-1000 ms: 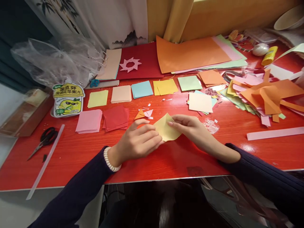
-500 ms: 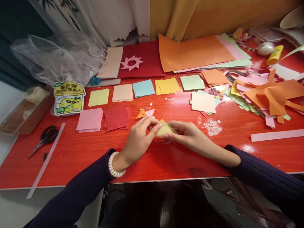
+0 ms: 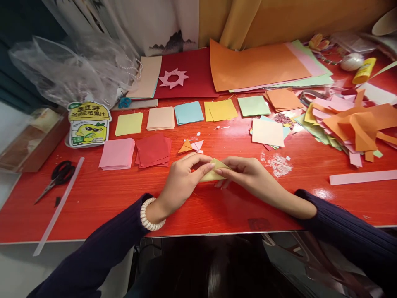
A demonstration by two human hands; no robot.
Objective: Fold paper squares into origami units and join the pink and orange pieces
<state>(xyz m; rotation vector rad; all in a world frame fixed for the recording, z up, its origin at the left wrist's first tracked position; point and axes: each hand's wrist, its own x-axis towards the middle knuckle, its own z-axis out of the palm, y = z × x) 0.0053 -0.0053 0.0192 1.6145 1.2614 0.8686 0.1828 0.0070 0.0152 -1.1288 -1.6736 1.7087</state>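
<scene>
A small folded sheet of pale yellow paper (image 3: 208, 176) is held between my two hands, just above the red table. My left hand (image 3: 189, 171) pinches its left side near the top with thumb and forefinger. On the other side, my right hand (image 3: 245, 170) grips the sheet, its thumb pressing on the front and its fingers behind, partly hidden. Just beyond my left hand lie a folded orange paper piece (image 3: 185, 146) and a folded pink paper piece (image 3: 197, 145). Stacks of red paper squares (image 3: 153, 151) and pink paper squares (image 3: 117, 153) sit to the left.
Black scissors (image 3: 63, 172) and a translucent strip (image 3: 58, 207) lie at left. Light yellow (image 3: 129, 123), blue (image 3: 189, 113) and green (image 3: 254, 106) squares form a row behind. A pink paper star ring (image 3: 173, 78) rests on red sheets. Paper scraps (image 3: 356, 124) heap at right.
My right thumb has shifted left and up across the yellow paper, closer to my left thumb. The paper's visible shape has changed slightly. Both hands keep their hold.
</scene>
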